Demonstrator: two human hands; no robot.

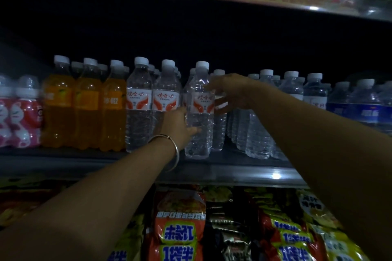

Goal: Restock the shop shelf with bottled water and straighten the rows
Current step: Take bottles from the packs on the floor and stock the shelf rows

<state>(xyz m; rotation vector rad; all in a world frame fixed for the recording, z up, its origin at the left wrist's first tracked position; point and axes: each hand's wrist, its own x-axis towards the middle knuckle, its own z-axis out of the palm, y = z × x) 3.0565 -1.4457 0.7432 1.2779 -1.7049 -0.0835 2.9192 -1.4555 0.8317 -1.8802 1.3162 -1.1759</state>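
While it stands upright at the front edge of the shelf (pixel 244 172), centre of the frame, the water bottle (pixel 199 110) is held by 2 hands: the left hand (pixel 180 126), bangle (pixel 169 150) on its wrist, curls its fingers round the lower body, and the right hand (pixel 230 91) pinches the shoulder. Left of it stand 2 matching bottles (pixel 152 99), then 3 orange drinks (pixel 84 108); snack packets (pixel 180 229) fill the lower frame.

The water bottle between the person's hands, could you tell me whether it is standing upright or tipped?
Upright. The water bottle stands base-down on the shelf, white cap on top, with the left hand low on it and the right hand near its label.
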